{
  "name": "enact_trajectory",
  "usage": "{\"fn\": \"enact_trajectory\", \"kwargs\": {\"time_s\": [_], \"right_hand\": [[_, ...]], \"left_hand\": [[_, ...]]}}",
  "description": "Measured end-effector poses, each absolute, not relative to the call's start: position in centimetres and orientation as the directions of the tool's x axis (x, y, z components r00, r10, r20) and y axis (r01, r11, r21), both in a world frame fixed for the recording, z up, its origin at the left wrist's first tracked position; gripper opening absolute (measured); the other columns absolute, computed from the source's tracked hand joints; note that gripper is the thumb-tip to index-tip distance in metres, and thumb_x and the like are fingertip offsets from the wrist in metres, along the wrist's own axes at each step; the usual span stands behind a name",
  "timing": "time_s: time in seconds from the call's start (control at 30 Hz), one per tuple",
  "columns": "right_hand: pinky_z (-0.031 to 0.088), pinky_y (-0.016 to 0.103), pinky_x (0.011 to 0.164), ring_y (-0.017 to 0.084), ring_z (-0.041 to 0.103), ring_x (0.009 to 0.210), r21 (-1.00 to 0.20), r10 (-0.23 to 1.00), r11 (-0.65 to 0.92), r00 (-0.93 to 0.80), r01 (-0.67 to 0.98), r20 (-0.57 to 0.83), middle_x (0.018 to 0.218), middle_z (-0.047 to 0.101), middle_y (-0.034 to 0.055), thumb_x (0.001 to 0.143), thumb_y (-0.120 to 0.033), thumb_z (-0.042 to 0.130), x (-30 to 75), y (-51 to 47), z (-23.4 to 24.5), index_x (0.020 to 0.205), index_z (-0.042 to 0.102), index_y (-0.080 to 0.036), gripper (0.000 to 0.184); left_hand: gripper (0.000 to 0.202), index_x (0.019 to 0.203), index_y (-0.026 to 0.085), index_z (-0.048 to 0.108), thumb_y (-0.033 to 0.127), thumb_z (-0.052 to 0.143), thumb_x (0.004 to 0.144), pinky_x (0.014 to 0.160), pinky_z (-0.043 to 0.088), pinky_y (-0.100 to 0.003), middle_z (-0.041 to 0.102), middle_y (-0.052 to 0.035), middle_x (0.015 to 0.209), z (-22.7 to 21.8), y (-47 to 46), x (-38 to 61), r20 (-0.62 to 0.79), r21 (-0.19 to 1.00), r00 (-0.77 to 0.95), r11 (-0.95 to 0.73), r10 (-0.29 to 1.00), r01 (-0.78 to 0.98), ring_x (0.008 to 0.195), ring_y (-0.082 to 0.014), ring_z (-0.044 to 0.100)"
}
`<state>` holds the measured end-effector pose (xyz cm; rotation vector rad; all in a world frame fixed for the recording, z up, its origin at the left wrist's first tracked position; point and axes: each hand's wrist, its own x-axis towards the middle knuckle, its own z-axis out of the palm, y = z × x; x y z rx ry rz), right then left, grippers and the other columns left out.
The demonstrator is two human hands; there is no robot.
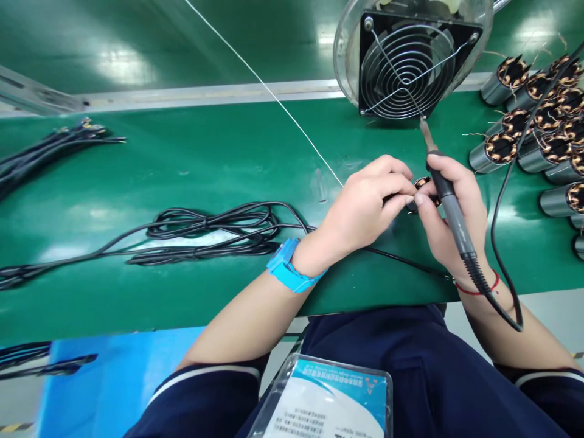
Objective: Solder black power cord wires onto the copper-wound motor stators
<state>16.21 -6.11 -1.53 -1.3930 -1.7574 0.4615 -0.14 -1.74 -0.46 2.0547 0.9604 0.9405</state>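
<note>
My left hand (365, 207), with a blue wrist strap (288, 267), is closed in a pinch on a small copper-wound motor stator (422, 182), mostly hidden between both hands. My right hand (451, 213) is closed around a grey soldering iron (449, 204); its tip points up toward the fan, and its fingertips also touch the stator. A thin strand of solder wire (264, 88) runs from the top down to my left hand. A black cable (392, 257) leads from under my left hand across the green bench.
A fume fan (408, 64) with a wire grille stands at the back. Several grey stators (533, 115) lie at the right. A bundle of black cables (214, 228) lies left of centre; more cables (50, 146) at far left. The green bench's near edge (182, 319).
</note>
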Motion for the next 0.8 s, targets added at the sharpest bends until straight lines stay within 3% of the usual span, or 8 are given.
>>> {"fn": "enact_trajectory", "kwargs": {"time_s": [0.23, 0.47, 0.67, 0.8], "right_hand": [[0.054, 0.045, 0.091, 0.021, 0.064, 0.094, -0.764, 0.931, 0.316, -0.029, 0.563, 0.364, 0.094, 0.065, 0.0011, 0.093, -0.03, 0.054, 16.6, -5.9, -1.7, 0.131, 0.047, -0.03, 0.039], [0.047, 0.046, 0.096, 0.023, 0.063, 0.103, -0.625, 0.907, 0.418, -0.262, 0.66, 0.329, 0.1, 0.071, 0.0008, 0.089, -0.025, 0.059, 18.4, -6.6, -1.4, 0.135, 0.046, -0.032, 0.048], [0.049, 0.046, 0.087, 0.024, 0.062, 0.093, -0.536, 0.907, 0.374, -0.177, 0.757, 0.383, 0.091, 0.071, 0.0011, 0.091, -0.027, 0.057, 17.8, -5.5, -2.0, 0.133, 0.045, -0.029, 0.043], [0.049, 0.047, 0.088, 0.024, 0.063, 0.095, -0.533, 0.895, 0.379, -0.153, 0.756, 0.42, 0.097, 0.072, 0.0014, 0.089, -0.028, 0.061, 17.9, -6.1, -2.0, 0.134, 0.045, -0.03, 0.047]], "left_hand": [[0.019, 0.077, 0.019, 0.059, 0.003, 0.05, 0.082, 0.079, 0.05, -0.036, 0.063, -0.005, 0.089, -0.7, -1.8, -0.1, 0.354, 0.742, 0.466, -0.547, 0.811, 0.388, 0.085, -0.0186, 0.06], [0.017, 0.071, 0.016, 0.061, 0.003, 0.052, 0.075, 0.074, 0.049, -0.029, 0.062, -0.0028, 0.081, -0.6, -1.4, -0.3, 0.208, 0.788, 0.436, -0.414, 0.876, 0.455, 0.076, -0.0133, 0.057], [0.014, 0.069, 0.015, 0.063, 0.005, 0.054, 0.073, 0.064, 0.047, -0.027, 0.062, -0.0005, 0.081, -0.9, -1.1, -0.3, 0.104, 0.84, 0.38, -0.286, 0.919, 0.461, 0.062, -0.0085, 0.049], [0.013, 0.068, 0.016, 0.064, 0.006, 0.057, 0.072, 0.059, 0.044, -0.025, 0.062, 0.0, 0.079, -0.9, -1.0, -0.3, 0.074, 0.881, 0.38, -0.239, 0.922, 0.409, 0.058, -0.0069, 0.046]]}}
